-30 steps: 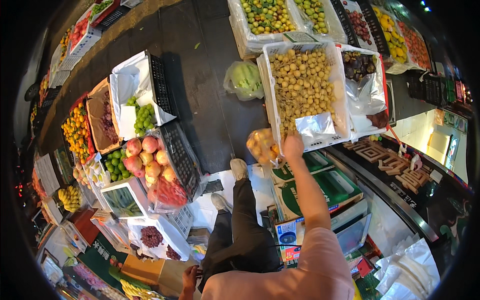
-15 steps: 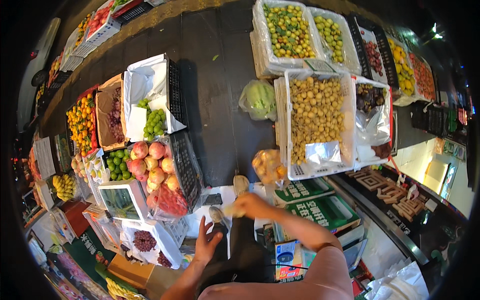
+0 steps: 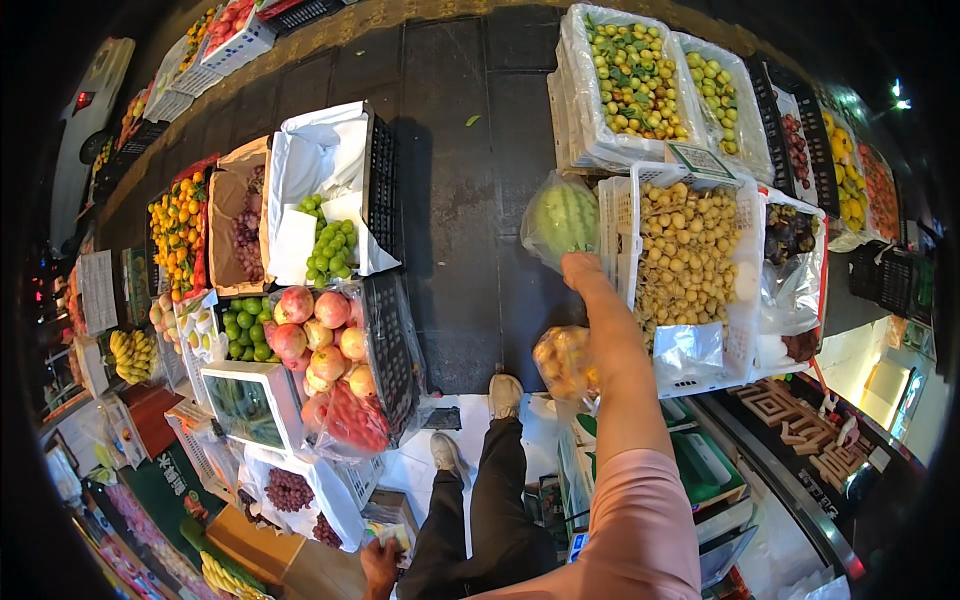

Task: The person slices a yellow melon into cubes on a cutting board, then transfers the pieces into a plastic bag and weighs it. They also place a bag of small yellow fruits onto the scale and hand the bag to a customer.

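Observation:
Stretched forward, my right hand (image 3: pixel 580 268) is closed at the near end of a clear plastic bag holding a striped green watermelon (image 3: pixel 562 218). The bag rests on the dark ground, against the crates on the right. My fingertips are partly hidden there. Low in the view, my left hand (image 3: pixel 379 565) has its fingers curled beside the white tray of dark grapes (image 3: pixel 290 490). Something pale and papery shows at those fingers, too small to name. A bag of orange-yellow fruit (image 3: pixel 566 362) lies below my right forearm.
Right of my arm stands a white crate of longans (image 3: pixel 695 255), with green jujubes (image 3: pixel 640 80) beyond. On the left are crates of pomegranates (image 3: pixel 320 340), limes (image 3: pixel 247 328) and green grapes (image 3: pixel 330 248). Dark paving (image 3: pixel 455 220) runs between the rows.
My right hand has moved from near my feet, where it held something pale, forward to the bagged watermelon. My left hand has dropped lower and its spread fingers have curled.

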`<control>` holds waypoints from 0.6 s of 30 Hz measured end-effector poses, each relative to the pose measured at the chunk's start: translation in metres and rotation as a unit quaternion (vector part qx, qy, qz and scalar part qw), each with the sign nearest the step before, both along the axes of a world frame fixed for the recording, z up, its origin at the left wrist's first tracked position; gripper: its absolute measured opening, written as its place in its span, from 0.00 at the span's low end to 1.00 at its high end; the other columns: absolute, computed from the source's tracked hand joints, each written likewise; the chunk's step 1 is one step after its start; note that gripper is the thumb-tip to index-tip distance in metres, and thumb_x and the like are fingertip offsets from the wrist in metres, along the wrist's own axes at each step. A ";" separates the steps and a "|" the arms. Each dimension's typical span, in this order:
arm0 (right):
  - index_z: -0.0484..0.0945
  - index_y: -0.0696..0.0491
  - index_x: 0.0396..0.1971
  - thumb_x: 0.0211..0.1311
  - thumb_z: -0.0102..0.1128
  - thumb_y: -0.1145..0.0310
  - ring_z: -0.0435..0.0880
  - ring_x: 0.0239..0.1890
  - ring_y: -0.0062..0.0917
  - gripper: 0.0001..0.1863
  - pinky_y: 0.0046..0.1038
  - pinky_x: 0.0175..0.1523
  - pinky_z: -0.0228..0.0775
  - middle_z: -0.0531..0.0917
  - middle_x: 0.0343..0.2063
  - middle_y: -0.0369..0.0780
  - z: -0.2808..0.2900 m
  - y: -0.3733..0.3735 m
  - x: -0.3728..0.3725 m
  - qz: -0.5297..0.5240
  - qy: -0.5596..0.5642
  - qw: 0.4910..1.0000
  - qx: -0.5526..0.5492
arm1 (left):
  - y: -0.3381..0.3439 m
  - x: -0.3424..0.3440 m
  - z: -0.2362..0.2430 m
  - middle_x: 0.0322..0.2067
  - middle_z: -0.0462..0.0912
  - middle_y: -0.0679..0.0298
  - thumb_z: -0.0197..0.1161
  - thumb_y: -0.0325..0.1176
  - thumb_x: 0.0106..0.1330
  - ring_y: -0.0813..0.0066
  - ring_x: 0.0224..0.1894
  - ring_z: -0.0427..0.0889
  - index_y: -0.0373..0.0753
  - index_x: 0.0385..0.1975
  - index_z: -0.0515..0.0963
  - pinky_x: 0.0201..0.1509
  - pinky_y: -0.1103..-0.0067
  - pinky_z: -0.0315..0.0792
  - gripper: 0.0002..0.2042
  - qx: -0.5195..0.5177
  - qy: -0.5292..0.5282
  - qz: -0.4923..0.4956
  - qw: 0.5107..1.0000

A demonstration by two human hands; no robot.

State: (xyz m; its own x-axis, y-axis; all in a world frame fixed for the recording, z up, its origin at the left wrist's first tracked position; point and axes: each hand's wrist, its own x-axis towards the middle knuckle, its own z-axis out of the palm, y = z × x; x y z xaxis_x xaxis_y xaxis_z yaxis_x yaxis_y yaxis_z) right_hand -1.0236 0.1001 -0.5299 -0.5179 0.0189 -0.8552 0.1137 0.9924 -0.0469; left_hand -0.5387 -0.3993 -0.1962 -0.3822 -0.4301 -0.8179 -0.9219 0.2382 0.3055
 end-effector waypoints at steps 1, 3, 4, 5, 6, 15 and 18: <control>0.82 0.52 0.49 0.60 0.60 0.71 0.79 0.58 0.37 0.16 0.48 0.64 0.65 0.82 0.51 0.44 0.004 -0.010 0.003 0.031 0.024 0.999 0.024 | -0.010 0.034 0.007 0.25 0.81 0.62 0.60 0.33 0.69 0.75 0.22 0.79 0.32 0.36 0.78 0.25 0.78 0.75 0.09 -0.003 -0.010 0.019 1.000; 0.87 0.49 0.41 0.62 0.56 0.71 0.84 0.52 0.36 0.12 0.44 0.59 0.71 0.86 0.46 0.41 0.021 -0.016 0.011 0.077 0.075 0.991 0.081 | -0.030 0.076 0.016 0.23 0.78 0.66 0.61 0.36 0.69 0.75 0.25 0.76 0.40 0.29 0.77 0.27 0.77 0.72 0.08 0.000 -0.024 0.042 0.999; 0.87 0.48 0.41 0.62 0.55 0.70 0.84 0.52 0.35 0.13 0.42 0.57 0.72 0.86 0.46 0.42 0.033 -0.018 0.008 0.082 0.075 0.990 0.082 | -0.038 0.094 0.020 0.25 0.80 0.65 0.63 0.34 0.68 0.77 0.25 0.77 0.38 0.32 0.78 0.27 0.79 0.73 0.07 -0.001 -0.018 0.059 0.998; 0.86 0.48 0.42 0.62 0.55 0.69 0.84 0.52 0.34 0.13 0.40 0.55 0.74 0.86 0.47 0.42 0.044 -0.022 0.006 0.086 0.077 0.990 0.081 | -0.045 0.106 0.027 0.27 0.81 0.64 0.65 0.32 0.67 0.78 0.26 0.77 0.36 0.35 0.79 0.27 0.80 0.73 0.07 -0.003 -0.009 0.076 0.997; 0.86 0.47 0.43 0.62 0.55 0.69 0.84 0.53 0.34 0.13 0.37 0.53 0.76 0.86 0.47 0.42 0.055 -0.027 0.003 0.088 0.082 0.989 0.081 | -0.047 0.113 0.031 0.26 0.81 0.64 0.64 0.32 0.68 0.79 0.24 0.76 0.35 0.34 0.78 0.24 0.79 0.72 0.06 -0.011 0.029 0.081 0.996; 0.87 0.52 0.36 0.51 0.61 0.65 0.84 0.47 0.42 0.13 0.37 0.50 0.78 0.86 0.40 0.48 0.111 -0.128 0.062 0.021 0.157 0.987 -0.031 | -0.134 0.198 0.034 0.28 0.84 0.58 0.63 0.46 0.68 0.72 0.27 0.83 0.31 0.40 0.78 0.28 0.75 0.76 0.20 -0.137 0.063 -0.045 0.988; 0.85 0.57 0.36 0.50 0.59 0.61 0.83 0.46 0.48 0.18 0.43 0.50 0.76 0.84 0.40 0.52 0.217 -0.147 0.097 -0.018 0.134 0.988 -0.080 | -0.130 0.202 0.029 0.23 0.84 0.57 0.60 0.52 0.69 0.72 0.23 0.81 0.33 0.32 0.81 0.29 0.74 0.76 0.23 -0.104 0.102 -0.033 0.989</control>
State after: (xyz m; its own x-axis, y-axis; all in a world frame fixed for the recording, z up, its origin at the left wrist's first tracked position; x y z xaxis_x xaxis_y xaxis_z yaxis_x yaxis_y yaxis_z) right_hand -0.9262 -0.0465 -0.3125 -0.7279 -0.0837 -0.6805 0.1100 0.9654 -0.2364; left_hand -0.3371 -0.5288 -0.1676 -0.5629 -0.5498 -0.6172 -0.8265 0.3734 0.4212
